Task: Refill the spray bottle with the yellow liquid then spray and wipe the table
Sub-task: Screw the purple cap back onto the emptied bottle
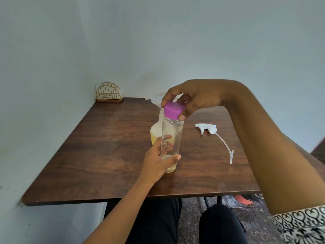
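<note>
Closest, at the bottom: dark trouser legs [158,226] under the near edge of the brown wooden table [105,155], a black-and-white patterned sleeve [302,224] at the lower right, and something orange (perhaps a shoe, too blurred to tell) on the floor below the table. A little further, on the table: the left hand [158,161] wrapped around the lower part of the clear bottle [171,138], thumb in front, the other fingers seen through the wall from behind. Upright, this clear bottle, base on the wood, almost empty, with only a thin yellowish rest at the bottom. On its top, the purple cap [174,107], pinched from above between thumb and fingertips of the right hand [191,97]. Just behind and partly hidden: the white spray bottle [155,134], open, yellow liquid in its lower part, a white funnel [156,100] in its neck. To the right, well apart from both bottles: the white spray head [207,129] lying flat, its tube curving toward the near edge. Farthest, in the left corner against the pale wall [175,41]: a small gold wire holder [109,93].
</note>
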